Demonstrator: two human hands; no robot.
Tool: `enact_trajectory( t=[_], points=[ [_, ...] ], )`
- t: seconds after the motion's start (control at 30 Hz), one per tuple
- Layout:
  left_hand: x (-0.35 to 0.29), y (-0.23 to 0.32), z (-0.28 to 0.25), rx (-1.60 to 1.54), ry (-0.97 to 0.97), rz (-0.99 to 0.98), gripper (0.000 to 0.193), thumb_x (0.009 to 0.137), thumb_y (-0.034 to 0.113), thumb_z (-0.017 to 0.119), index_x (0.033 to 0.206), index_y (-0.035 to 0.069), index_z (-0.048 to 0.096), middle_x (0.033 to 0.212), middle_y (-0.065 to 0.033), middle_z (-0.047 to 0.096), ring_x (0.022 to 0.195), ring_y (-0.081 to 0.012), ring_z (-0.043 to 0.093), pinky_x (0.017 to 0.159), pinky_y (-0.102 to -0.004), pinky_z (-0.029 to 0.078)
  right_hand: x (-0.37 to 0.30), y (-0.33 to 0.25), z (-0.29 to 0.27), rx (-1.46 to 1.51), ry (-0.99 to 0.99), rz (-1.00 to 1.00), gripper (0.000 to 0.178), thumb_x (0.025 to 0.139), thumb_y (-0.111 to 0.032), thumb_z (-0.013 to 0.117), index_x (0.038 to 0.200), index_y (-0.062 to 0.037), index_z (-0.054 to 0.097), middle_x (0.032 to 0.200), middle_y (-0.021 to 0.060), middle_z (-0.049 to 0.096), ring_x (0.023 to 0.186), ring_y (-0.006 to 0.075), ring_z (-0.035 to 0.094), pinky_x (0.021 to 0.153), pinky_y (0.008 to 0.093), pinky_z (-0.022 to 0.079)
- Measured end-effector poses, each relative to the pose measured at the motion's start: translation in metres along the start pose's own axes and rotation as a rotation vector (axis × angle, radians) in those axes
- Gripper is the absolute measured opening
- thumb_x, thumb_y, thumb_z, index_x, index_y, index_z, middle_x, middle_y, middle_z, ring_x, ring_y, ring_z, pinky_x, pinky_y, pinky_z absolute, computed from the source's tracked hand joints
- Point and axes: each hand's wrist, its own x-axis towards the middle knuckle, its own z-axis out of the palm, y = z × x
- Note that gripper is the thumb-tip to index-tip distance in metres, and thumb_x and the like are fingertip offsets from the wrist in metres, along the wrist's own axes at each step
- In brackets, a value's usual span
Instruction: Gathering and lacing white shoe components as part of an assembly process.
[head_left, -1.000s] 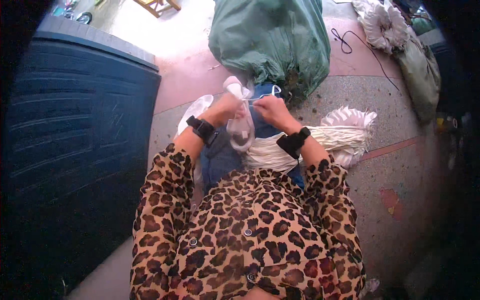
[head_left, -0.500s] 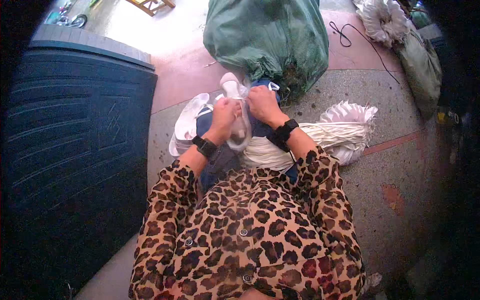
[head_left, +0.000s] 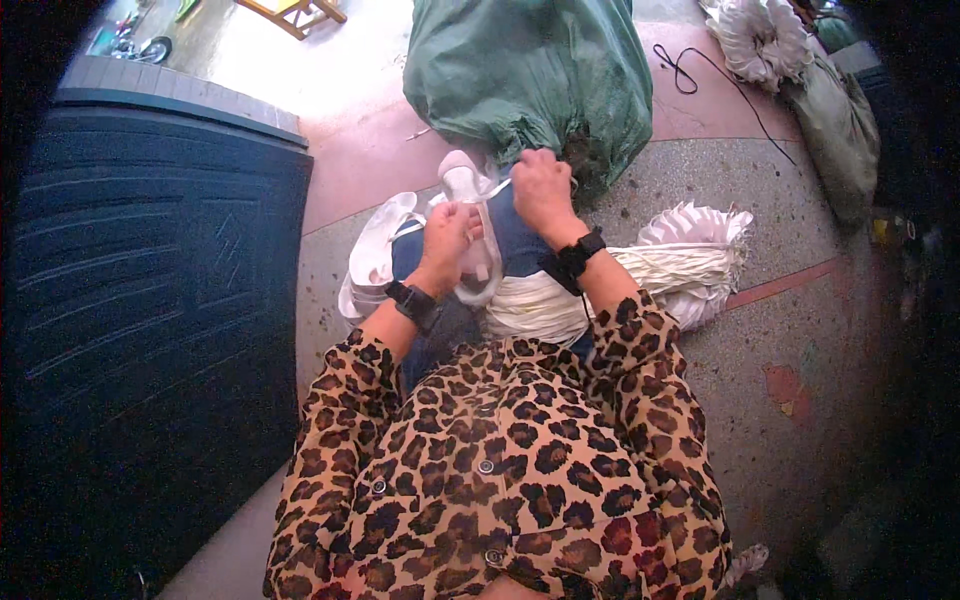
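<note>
A pale, whitish sandal-like shoe (head_left: pixel 462 182) lies over my lap, its heel end pointing away from me. My left hand (head_left: pixel 450 242) is closed around its near left side, fingers curled. From the shoe a narrow white strap (head_left: pixel 499 188) runs taut to the right. My right hand (head_left: pixel 544 195) pinches the strap's end, raised just in front of the green sack. Further white shoes (head_left: pixel 374 248) are stacked to the left of my left hand. Under my right wrist, a bundle of white straps (head_left: pixel 650 268) lies across my leg, tied bunch-like with fanned ends.
A big green woven sack (head_left: pixel 530 75) stands straight ahead. A blue panelled door (head_left: pixel 160 250) fills the left side. At the upper right are a black cord (head_left: pixel 735 90), a grey-green sack (head_left: pixel 838 140) and a ruffled white bundle (head_left: pixel 762 45). A wooden stool (head_left: pixel 300 14) stands far off.
My right hand has moved up and to the right, away from the shoe, drawing the white strap out straight. My left hand has stayed at the shoe.
</note>
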Motion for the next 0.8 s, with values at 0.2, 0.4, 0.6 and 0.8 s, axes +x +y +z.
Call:
enact_trajectory(
  t=[0.2, 0.4, 0.6, 0.8],
  points=[
    [0.008, -0.013, -0.006, -0.041, -0.050, 0.044, 0.021, 0.102, 0.016, 0.048, 0.113, -0.002, 0.047, 0.116, -0.0176, 0.060, 0.100, -0.0249, 0.064, 0.087, -0.0357, 0.055, -0.027, -0.012, 0.016, 0.150, -0.004, -0.167, 0.011, 0.078, -0.013, 0.061, 0.083, -0.0116, 0.070, 0.111, 0.0058, 0.061, 0.109, 0.0263, 0.053, 0.084, 0.0449, 0.042],
    [0.006, -0.014, -0.007, -0.021, -0.053, 0.052, 0.020, 0.102, 0.016, 0.049, 0.112, -0.002, 0.047, 0.114, -0.0165, 0.061, 0.100, -0.0234, 0.064, 0.086, -0.0347, 0.055, -0.022, -0.014, 0.029, 0.137, 0.013, -0.130, 0.012, 0.076, -0.013, 0.061, 0.083, -0.0106, 0.070, 0.110, 0.0064, 0.061, 0.110, 0.0265, 0.053, 0.086, 0.0460, 0.043],
    [0.003, -0.012, -0.003, -0.041, -0.019, 0.034, 0.021, 0.098, 0.015, 0.056, 0.111, 0.001, 0.049, 0.106, -0.0108, 0.064, 0.091, -0.0172, 0.064, 0.079, -0.0279, 0.053, -0.018, -0.021, 0.022, 0.032, -0.025, -0.157, 0.012, 0.075, -0.012, 0.061, 0.083, -0.0100, 0.069, 0.110, 0.0079, 0.061, 0.112, 0.0269, 0.051, 0.087, 0.0496, 0.041],
    [0.002, -0.014, -0.007, -0.035, 0.005, 0.026, 0.021, 0.100, 0.015, 0.052, 0.112, -0.001, 0.048, 0.111, -0.0147, 0.063, 0.098, -0.0208, 0.065, 0.083, -0.0304, 0.055, -0.014, -0.030, 0.017, 0.001, 0.057, -0.233, 0.007, 0.074, -0.014, 0.063, 0.078, -0.0130, 0.068, 0.105, 0.0066, 0.061, 0.106, 0.0259, 0.054, 0.083, 0.0465, 0.040]
  ],
)
